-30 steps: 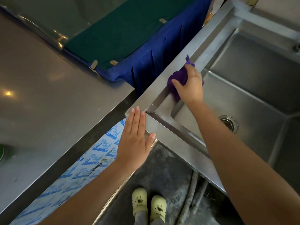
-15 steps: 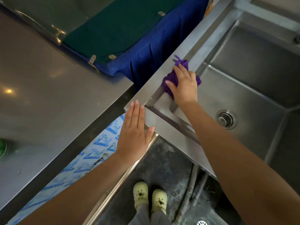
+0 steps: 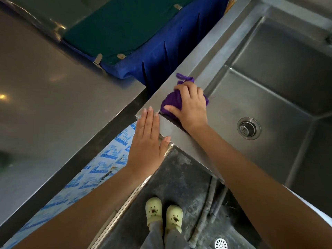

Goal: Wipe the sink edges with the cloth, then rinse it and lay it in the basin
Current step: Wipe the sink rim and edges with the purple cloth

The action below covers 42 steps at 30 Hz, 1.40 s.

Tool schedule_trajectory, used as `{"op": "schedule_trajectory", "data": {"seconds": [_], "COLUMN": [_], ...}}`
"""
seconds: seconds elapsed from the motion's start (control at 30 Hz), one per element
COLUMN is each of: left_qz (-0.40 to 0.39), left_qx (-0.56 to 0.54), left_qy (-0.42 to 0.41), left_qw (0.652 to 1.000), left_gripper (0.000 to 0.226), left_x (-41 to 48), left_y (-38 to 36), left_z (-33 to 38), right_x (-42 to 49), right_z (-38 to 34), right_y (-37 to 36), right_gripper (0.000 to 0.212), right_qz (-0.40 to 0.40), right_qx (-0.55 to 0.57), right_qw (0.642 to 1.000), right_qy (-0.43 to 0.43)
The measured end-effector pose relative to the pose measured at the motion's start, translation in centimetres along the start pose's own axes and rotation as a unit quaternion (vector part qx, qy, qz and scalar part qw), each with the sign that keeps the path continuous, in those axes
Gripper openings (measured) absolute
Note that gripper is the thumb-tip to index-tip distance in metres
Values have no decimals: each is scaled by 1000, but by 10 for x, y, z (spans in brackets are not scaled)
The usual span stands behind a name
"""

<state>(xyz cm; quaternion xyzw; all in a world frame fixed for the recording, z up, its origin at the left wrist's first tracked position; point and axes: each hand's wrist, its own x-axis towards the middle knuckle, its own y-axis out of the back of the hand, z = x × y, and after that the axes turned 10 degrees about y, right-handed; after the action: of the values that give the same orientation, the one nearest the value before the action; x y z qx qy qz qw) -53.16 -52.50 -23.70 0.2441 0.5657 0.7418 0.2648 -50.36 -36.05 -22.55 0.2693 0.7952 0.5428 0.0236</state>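
Observation:
A steel sink fills the right side, with a deep basin and a round drain. My right hand presses a bunched purple cloth onto the sink's left rim, right at the near-left corner. One end of the cloth sticks out beyond my fingers. My left hand lies flat, fingers together, on the outer corner of the rim, holding nothing.
A steel counter spreads across the left, a narrow gap away from the sink. A blue and green cloth-covered table sits behind. Below are the floor, my pale green clogs, pipes under the sink and a floor drain.
My right hand has slid the cloth along the left rim toward me, down to the near corner. My left hand has stayed on the corner.

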Motion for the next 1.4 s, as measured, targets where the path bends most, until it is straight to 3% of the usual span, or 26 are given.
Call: {"op": "schedule_trajectory", "data": {"seconds": [0.17, 0.33, 0.53, 0.77, 0.87, 0.97, 1.03, 1.17, 1.4], "left_qz": [3, -1, -41, -62, -77, -107, -110, -122, -123], "left_qx": [3, -4, 35, 65, 74, 74, 72, 81, 86], "left_qy": [-7, -11, -48, -98, -201, -272, -285, -306, -296], "left_qw": [1000, 1000, 997, 991, 974, 953, 950, 941, 943], "left_gripper": [67, 67, 73, 70, 63, 62, 59, 65, 72], "left_x": [-1, 0, 3, 8, 9, 9, 9, 8, 5], "left_y": [-1, 1, 6, 19, 20, 14, 10, 6, -1], "left_z": [-1, -3, -10, -11, 7, 36, 52, 76, 91], "right_x": [12, -18, -44, -97, -123, -140, -150, -174, -213], "right_z": [-2, -16, -23, -23, -15, -4, 0, 9, 22], "right_y": [1, 8, 30, 43, 51, 60, 64, 75, 92], "right_gripper": [59, 49, 38, 45, 52, 59, 56, 39, 37], "right_qz": [27, -48, -107, -28, -2, -43, -36, 54, 68], "right_qx": [-7, 68, 117, 8, -18, -46, -60, -64, -118], "right_qw": [995, 996, 987, 996, 993, 988, 986, 976, 957], "right_qy": [-100, -20, -13, -80, -117, -143, -154, -199, -255]}}
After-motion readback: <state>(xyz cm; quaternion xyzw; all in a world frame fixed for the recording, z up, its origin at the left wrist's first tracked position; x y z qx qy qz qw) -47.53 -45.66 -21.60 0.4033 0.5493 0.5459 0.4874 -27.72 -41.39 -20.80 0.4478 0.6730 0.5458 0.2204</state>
